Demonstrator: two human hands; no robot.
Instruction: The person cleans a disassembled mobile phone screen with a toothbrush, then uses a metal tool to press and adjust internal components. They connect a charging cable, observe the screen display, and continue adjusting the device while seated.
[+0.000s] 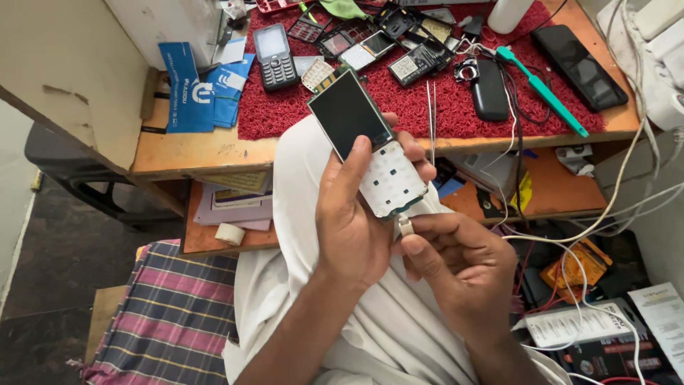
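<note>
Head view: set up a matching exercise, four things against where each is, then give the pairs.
Things:
1. bare phone board
2. white plug
3. teal tool
4. keypad phone

Places:
A. on the red mat, far left
B. in the left hand
C. on the mat, right side
D. at the right hand fingertips

Pairs: 1-B, 2-D, 3-C, 4-A

A single view is given, taken from a camera worn on the head and aimed steeply downward and forward. The two hands are seen close up at the centre of the frame, above the lap. The orange wooden tabletop (pixel 206 151) with its red textured mat (pixel 399 107) is seen farther off, along the upper edge.
</note>
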